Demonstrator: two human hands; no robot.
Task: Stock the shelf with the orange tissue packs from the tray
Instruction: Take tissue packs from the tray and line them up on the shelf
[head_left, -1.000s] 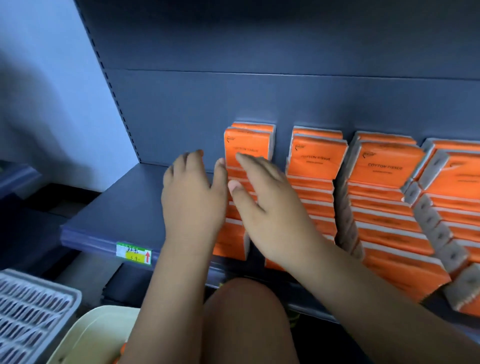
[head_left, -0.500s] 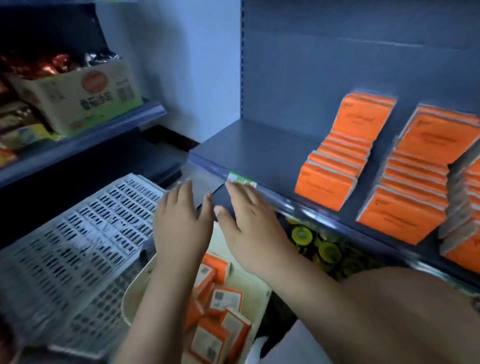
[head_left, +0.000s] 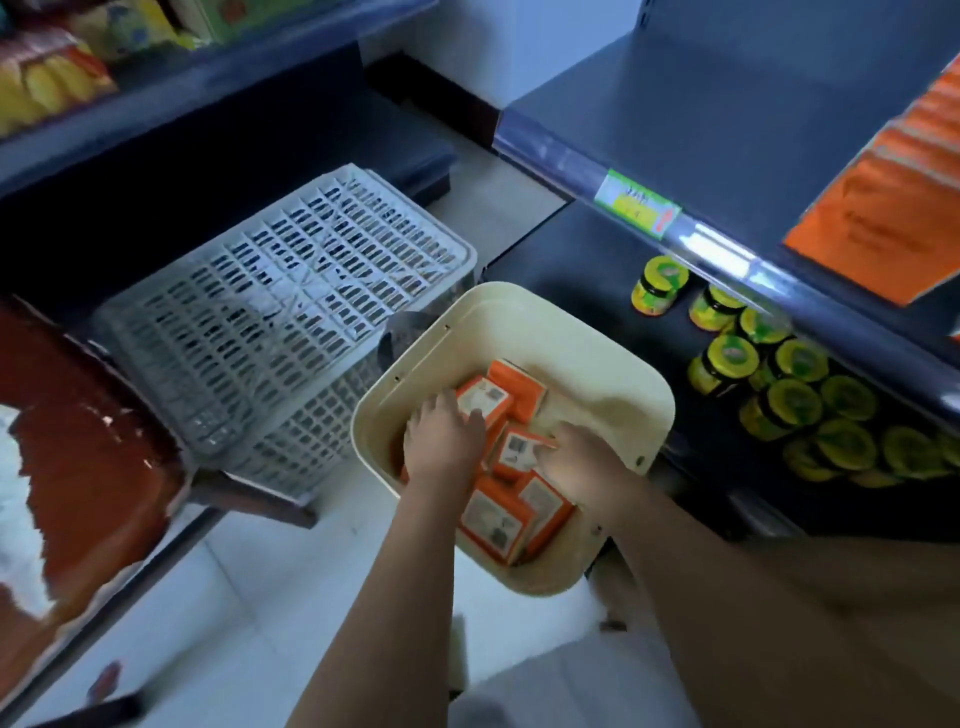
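Note:
A cream tray (head_left: 519, 304) stands on the floor below the shelf and holds several orange tissue packs (head_left: 501, 519) lying loose, their white labels up. Both my hands are down inside it. My left hand (head_left: 444, 441) lies over the packs at the tray's left side, thumb against a labelled pack (head_left: 484, 401); its fingertips are hidden. My right hand (head_left: 584, 460) touches the edge of another pack (head_left: 519, 451) with its fingers stretched out. A row of orange packs (head_left: 883, 218) leans on the dark shelf (head_left: 727, 130) at the upper right.
An upturned grey slotted crate (head_left: 280, 322) sits just left of the tray. Yellow-lidded jars (head_left: 727, 358) fill the lower shelf on the right. A price tag (head_left: 636, 202) marks the shelf edge. A red-brown surface (head_left: 78, 441) is at the left. My knee fills the lower right.
Both hands left the packs on the shelf, swung down and left, and now reach into the tray. My view dropped from the shelf to the floor.

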